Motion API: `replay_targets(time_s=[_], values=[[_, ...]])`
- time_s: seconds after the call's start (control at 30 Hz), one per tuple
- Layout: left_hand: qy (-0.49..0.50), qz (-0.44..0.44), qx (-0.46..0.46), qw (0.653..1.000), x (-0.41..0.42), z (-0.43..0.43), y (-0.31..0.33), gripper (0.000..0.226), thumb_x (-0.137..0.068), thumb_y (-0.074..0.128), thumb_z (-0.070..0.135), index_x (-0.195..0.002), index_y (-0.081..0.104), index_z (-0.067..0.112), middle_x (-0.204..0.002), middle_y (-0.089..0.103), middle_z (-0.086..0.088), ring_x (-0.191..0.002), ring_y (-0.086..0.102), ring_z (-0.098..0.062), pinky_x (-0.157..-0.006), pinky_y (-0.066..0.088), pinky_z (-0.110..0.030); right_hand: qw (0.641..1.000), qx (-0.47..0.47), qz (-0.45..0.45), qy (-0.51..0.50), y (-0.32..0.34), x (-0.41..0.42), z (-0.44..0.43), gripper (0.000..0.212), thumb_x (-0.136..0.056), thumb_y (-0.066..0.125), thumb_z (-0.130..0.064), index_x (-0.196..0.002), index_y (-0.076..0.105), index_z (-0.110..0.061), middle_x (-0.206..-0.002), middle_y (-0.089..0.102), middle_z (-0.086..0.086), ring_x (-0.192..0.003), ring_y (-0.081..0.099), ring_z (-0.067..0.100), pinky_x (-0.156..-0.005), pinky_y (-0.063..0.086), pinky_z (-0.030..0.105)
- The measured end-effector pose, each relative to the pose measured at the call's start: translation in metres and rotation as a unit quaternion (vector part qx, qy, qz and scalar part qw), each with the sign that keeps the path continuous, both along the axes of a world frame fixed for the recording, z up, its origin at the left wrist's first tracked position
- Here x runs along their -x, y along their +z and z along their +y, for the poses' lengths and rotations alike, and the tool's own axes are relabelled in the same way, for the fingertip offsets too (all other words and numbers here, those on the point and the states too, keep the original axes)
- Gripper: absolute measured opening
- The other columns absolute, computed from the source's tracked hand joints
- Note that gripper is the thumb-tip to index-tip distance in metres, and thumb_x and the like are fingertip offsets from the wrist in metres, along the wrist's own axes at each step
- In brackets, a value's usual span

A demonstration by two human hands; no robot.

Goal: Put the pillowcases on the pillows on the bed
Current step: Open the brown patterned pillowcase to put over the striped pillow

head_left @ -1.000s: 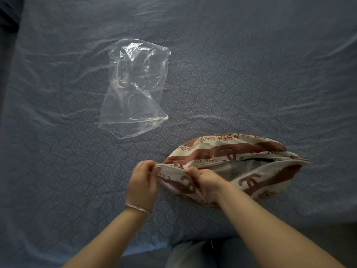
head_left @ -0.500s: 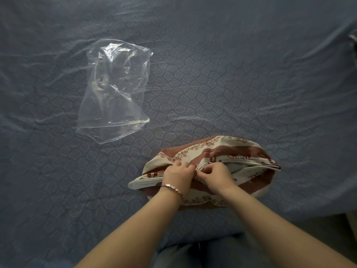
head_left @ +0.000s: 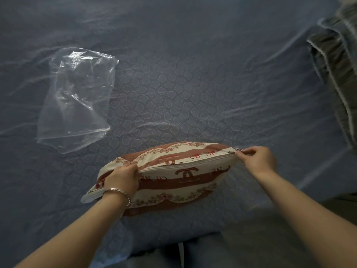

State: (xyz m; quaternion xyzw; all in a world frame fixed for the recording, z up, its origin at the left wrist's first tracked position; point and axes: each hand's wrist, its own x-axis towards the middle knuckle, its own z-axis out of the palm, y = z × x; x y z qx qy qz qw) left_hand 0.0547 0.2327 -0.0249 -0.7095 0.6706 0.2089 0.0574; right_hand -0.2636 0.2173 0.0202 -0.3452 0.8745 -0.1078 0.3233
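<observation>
**Seam held at both ends**

The left hand [head_left: 121, 180] grips the filled pillowcase [head_left: 183, 176] at one end of its opening seam, and the right hand [head_left: 257, 160] pinches the other end. It lies at the near edge of the bed [head_left: 193, 74]. I'd hold that seam taut and straight so it closes flat. A plastic bag [head_left: 77, 99] lies well to the left.

Matt printed cloth pillowcase [head_left: 173, 176]; glossy, crinkled clear plastic bag [head_left: 77, 99]; matt quilted cloth bed cover [head_left: 193, 74]
</observation>
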Motion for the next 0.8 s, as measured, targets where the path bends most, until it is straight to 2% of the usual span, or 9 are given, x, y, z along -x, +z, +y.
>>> replay_targets(time_s=[0.13,0.27,0.37,0.43,0.5,0.6,0.7,0.73,0.8], values=[[0.055,0.009,0.001,0.998,0.02,0.003,0.004,0.018,-0.089,0.048,0.019,-0.088,0.063,0.009,-0.093,0.065,-0.007,-0.088,0.057,-0.025,-0.074,0.046,-0.035,0.97,0.044,-0.154,-0.185,-0.026,0.021,0.004,0.016,-0.07,0.079,-0.007,-0.067,0.064,-0.012,-0.088,0.07,0.021,-0.069,0.066,0.027,-0.081,0.055,0.045],[0.08,0.013,0.013,0.997,0.026,0.005,0.007,0.017,-0.089,0.053,0.021,-0.088,0.063,0.008,-0.092,0.065,-0.007,-0.087,0.057,-0.027,-0.073,0.047,-0.035,0.905,0.068,-0.249,-0.339,-0.054,0.036,-0.003,0.063,-0.067,0.074,0.009,-0.117,0.039,-0.006,-0.109,0.052,0.021,-0.079,0.064,0.033,-0.07,0.055,0.041],[0.099,0.015,0.006,0.995,0.032,0.005,0.002,0.015,-0.089,0.054,0.019,-0.086,0.061,0.006,-0.089,0.063,-0.009,-0.086,0.056,-0.028,-0.073,0.046,-0.036,0.998,0.053,0.016,-0.038,-0.05,0.016,-0.011,0.036,-0.082,0.059,-0.013,-0.114,0.045,-0.009,-0.108,0.056,0.012,-0.097,0.056,0.03,-0.087,0.045,0.04],[0.146,0.031,0.01,0.989,0.03,0.006,-0.004,0.014,-0.088,0.055,0.016,-0.083,0.06,0.004,-0.086,0.063,-0.013,-0.084,0.055,-0.03,-0.071,0.044,-0.038,0.949,0.12,0.139,0.258,-0.044,-0.025,-0.011,0.053,-0.088,0.044,-0.039,-0.128,0.041,-0.004,-0.128,0.046,0.017,-0.122,0.04,0.032,-0.108,0.025,0.043],[0.174,0.046,0.02,0.983,0.027,0.01,-0.013,0.012,-0.086,0.056,0.013,-0.08,0.059,0.003,-0.083,0.062,-0.014,-0.083,0.055,-0.031,-0.068,0.04,-0.036,0.87,0.041,0.105,0.48,-0.048,-0.08,-0.006,0.094,-0.085,0.036,-0.067,-0.147,0.005,-0.003,-0.153,0.013,0.017,-0.142,0.007,0.032,-0.116,-0.003,0.047],[0.16,0.08,0.044,0.983,0.025,0.018,-0.022,0.009,-0.083,0.06,0.008,-0.075,0.059,0.003,-0.076,0.059,-0.011,-0.078,0.054,-0.03,-0.064,0.038,-0.035,0.794,-0.104,0.087,0.593,-0.089,-0.134,0.013,0.12,-0.075,0.05,-0.073,-0.144,-0.019,-0.002,-0.155,-0.006,0.018,-0.143,-0.011,0.033,-0.11,-0.016,0.051],[0.118,0.11,0.059,0.985,0.023,0.023,-0.029,0.005,-0.082,0.062,0.005,-0.077,0.062,0.004,-0.075,0.058,-0.006,-0.076,0.054,-0.029,-0.066,0.04,-0.035,0.817,0.005,0.148,0.558,-0.122,-0.147,0.024,0.076,-0.081,0.062,-0.045,-0.138,0.036,-0.002,-0.137,0.041,0.016,-0.131,0.027,0.031,-0.112,0.01,0.048],[0.112,0.113,0.062,0.985,0.022,0.025,-0.031,0.005,-0.083,0.062,0.006,-0.079,0.063,0.004,-0.077,0.059,-0.006,-0.077,0.053,-0.028,-0.066,0.039,-0.034,0.82,0.04,0.137,0.554,-0.125,-0.147,0.025,0.045,-0.087,0.051,-0.03,-0.126,0.049,-0.007,-0.124,0.051,0.012,-0.12,0.04,0.029,-0.106,0.025,0.046],[0.1,0.113,0.075,0.986,0.019,0.027,-0.031,0.006,-0.084,0.062,0.007,-0.081,0.065,0.003,-0.08,0.062,-0.009,-0.078,0.053,-0.029,-0.067,0.035,-0.032,0.823,0.089,0.119,0.548,-0.119,-0.143,0.023,0.034,-0.083,0.031,-0.014,-0.098,0.062,-0.013,-0.095,0.064,0.008,-0.093,0.06,0.027,-0.081,0.046,0.035]])
